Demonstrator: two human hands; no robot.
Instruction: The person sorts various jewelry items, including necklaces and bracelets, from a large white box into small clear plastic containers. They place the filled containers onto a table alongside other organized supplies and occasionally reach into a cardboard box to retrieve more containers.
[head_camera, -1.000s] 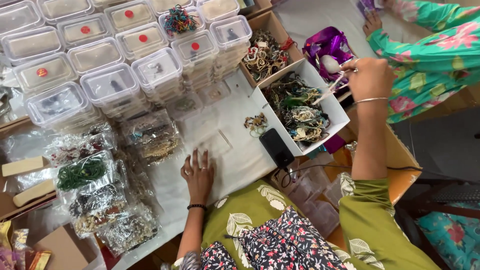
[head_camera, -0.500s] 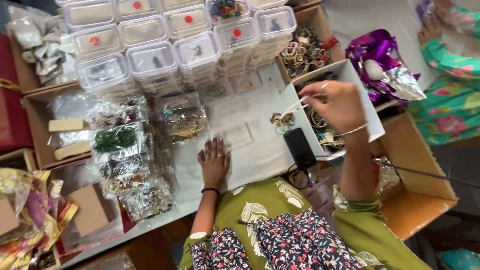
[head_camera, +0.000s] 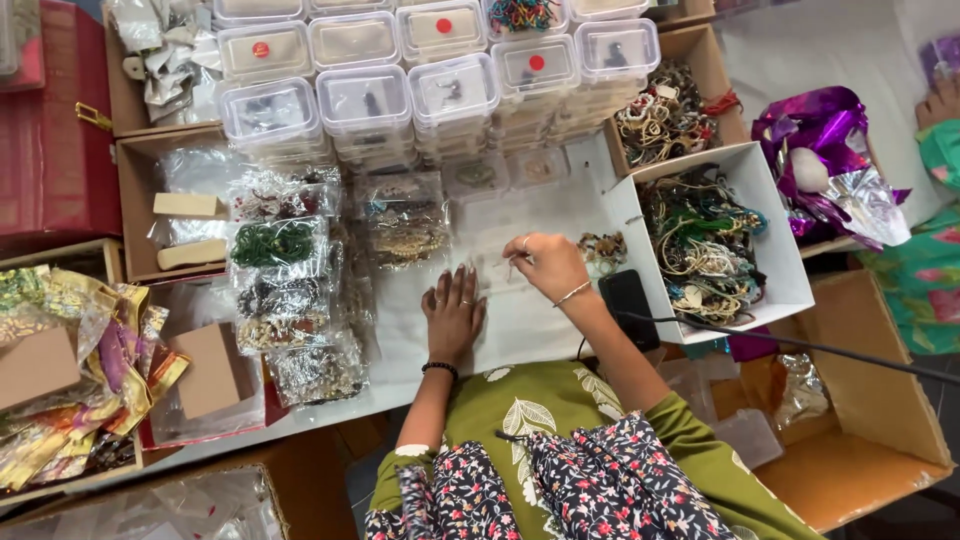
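Left hand (head_camera: 453, 315) flat, open on the white sheet (head_camera: 520, 330). Right hand (head_camera: 545, 265) pinches a small jewellery piece (head_camera: 512, 268) just above the sheet, left of white bangle box (head_camera: 790, 290). Placing step, likely; needs gentle set-down.

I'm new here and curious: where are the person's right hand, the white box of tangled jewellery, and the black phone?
right hand (head_camera: 545, 265), head view, back of hand.
white box (head_camera: 785, 295), head view, right rim.
black phone (head_camera: 628, 305), head view, screen middle.

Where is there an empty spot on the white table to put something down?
There is bare white table between the stacked clear boxes and the right hand, and another bare strip near the left hand. It is crowded with jewellery bags on the left and the white tray on the right.
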